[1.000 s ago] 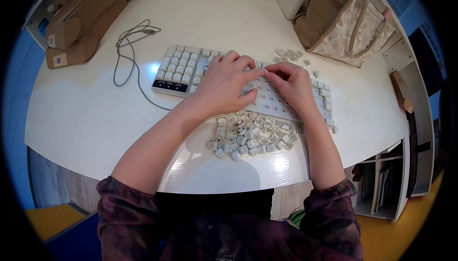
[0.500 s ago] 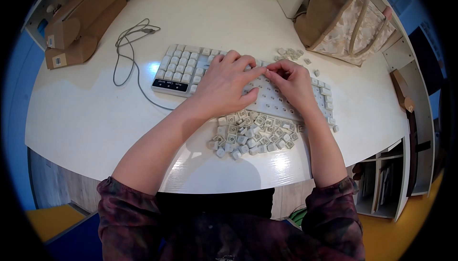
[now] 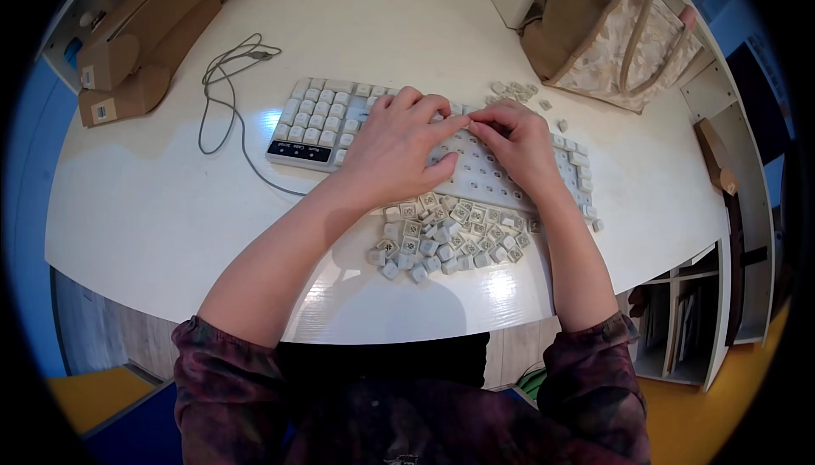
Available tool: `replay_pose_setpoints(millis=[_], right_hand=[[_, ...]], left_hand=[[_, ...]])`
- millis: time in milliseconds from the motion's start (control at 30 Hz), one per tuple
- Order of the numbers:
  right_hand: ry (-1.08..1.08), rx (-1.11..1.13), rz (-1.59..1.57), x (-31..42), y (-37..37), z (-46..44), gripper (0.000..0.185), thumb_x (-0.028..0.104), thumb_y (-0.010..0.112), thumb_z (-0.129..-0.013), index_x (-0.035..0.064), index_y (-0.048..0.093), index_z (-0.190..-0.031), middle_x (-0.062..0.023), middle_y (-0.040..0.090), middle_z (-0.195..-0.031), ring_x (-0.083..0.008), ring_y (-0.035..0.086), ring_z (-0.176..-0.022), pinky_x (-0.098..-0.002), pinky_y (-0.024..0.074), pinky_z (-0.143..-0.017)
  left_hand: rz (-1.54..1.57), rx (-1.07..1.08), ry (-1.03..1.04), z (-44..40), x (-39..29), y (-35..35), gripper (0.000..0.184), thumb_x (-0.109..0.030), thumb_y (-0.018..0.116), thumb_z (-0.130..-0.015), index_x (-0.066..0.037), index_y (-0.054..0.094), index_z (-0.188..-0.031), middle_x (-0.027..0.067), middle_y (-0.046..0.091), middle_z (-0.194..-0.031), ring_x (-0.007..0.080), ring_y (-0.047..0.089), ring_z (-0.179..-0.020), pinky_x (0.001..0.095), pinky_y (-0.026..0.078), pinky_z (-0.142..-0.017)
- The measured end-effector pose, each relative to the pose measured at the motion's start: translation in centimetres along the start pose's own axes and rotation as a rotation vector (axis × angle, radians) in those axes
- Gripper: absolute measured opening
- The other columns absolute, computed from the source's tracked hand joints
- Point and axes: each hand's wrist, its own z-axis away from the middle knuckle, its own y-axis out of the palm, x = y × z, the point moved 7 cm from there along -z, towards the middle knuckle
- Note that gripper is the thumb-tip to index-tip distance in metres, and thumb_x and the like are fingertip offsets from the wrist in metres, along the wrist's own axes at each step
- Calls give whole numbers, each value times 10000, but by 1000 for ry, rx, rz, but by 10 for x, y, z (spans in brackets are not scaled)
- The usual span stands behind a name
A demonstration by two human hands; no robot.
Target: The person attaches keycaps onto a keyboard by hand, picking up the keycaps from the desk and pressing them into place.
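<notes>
While the left hand [image 3: 406, 138] spreads wide over the keyboard [image 3: 484, 174], the right hand [image 3: 516, 146] is pinched narrow; whether on anything, cannot tell. Keyboard: set back from the desk's [image 3: 153, 210] near edge, loose keys [image 3: 450, 240] heaped between.

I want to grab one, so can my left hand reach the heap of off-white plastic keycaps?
Likely yes: the left hand is over the white rectangular keyboard, beside the heap, which lies uncovered.
</notes>
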Motion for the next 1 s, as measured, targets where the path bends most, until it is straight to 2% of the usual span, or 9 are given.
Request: replay_pose_setpoints(millis=[100, 300, 400, 500, 700, 800, 1000], right_hand=[[-66, -38, 58, 7, -3, 1, 125, 145, 750, -826, 59, 767, -917, -84, 698, -877, -275, 664, -746, -363, 530, -682], [-254, -130, 403, 33, -4, 10, 92, 128, 733, -810, 95, 775, -884, -59, 701, -879, -245, 670, -799, -371, 548, -678], [-325, -116, 572, 39, 2, 15, 161, 103, 702, -803, 90, 764, -951, -44, 704, -907, -225, 664, -869, -359, 557, -679], [-362, -79, 613, 45, 7, 19, 269, 90, 666, -795, 48, 732, -1052, -43, 696, -958, -225, 645, -929, -355, 563, -686], [-360, -19, 720, 50, 12, 26, 335, 86, 624, -800, -23, 691, -1110, -86, 660, -1027, -251, 621, -961, -359, 564, -704], [-369, -57, 716, 51, 14, 30, 340, 79, 616, -805, -31, 685, -1119, -103, 649, -1053, -258, 619, -964, -364, 562, -715], [-310, 11, 707, 42, 12, 29, 339, 79, 608, -818, -30, 679, -1131, -112, 640, -1046, -260, 621, -963, -367, 557, -730]], left_hand=[[-23, 5, -1, 0, -1, 0, 461, -286, 640, -860, -125, 643, -1291, 69, 583, -1240, 262, 487, -1169, 417, 379, -1022], [-38, -23, 14, 1, -1, 0, 461, -297, 639, -868, -130, 639, -1298, 72, 579, -1244, 262, 491, -1165, 423, 390, -1009], [-52, -32, 21, 2, -1, 1, 462, -301, 642, -867, -137, 639, -1299, 73, 577, -1245, 264, 491, -1167, 427, 391, -1007], [-38, -36, 17, 2, 0, 0, 466, -300, 642, -865, -141, 636, -1302, 73, 577, -1245, 266, 490, -1167, 429, 391, -1009], [-41, -48, 12, 2, -3, -1, 457, -314, 633, -870, -133, 648, -1290, 66, 594, -1194, 248, 497, -1156, 429, 383, -1019], [-48, -16, 12, 2, -2, 1, 479, -303, 641, -866, -148, 620, -1319, 74, 571, -1244, 267, 485, -1172, 423, 393, -988], [-45, -27, 12, 2, -2, 0, 455, -309, 634, -879, -153, 627, -1306, 75, 572, -1242, 266, 486, -1162, 420, 390, -995]])
